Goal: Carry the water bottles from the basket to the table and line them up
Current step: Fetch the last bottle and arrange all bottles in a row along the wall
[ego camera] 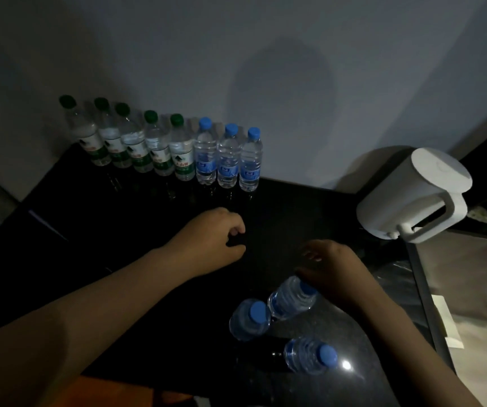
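A row of water bottles stands along the wall on the black table (295,207): several green-capped bottles (136,142) on the left and three blue-capped bottles (229,157) on the right. Three more blue-capped bottles stand near the front: one (290,298) under my right hand, one (249,318) to its left and one (309,355) nearest me. My left hand (216,239) hovers over the table's middle with its fingers loosely curled, holding nothing. My right hand (333,268) is just above the cap of the front bottle, fingers relaxed. No basket is in view.
A white electric kettle (412,195) stands at the table's right edge. Beyond it, lower on the right, is a grey surface (471,274) with a white card (444,321). The wall (265,69) runs right behind the bottle row. The room is dim.
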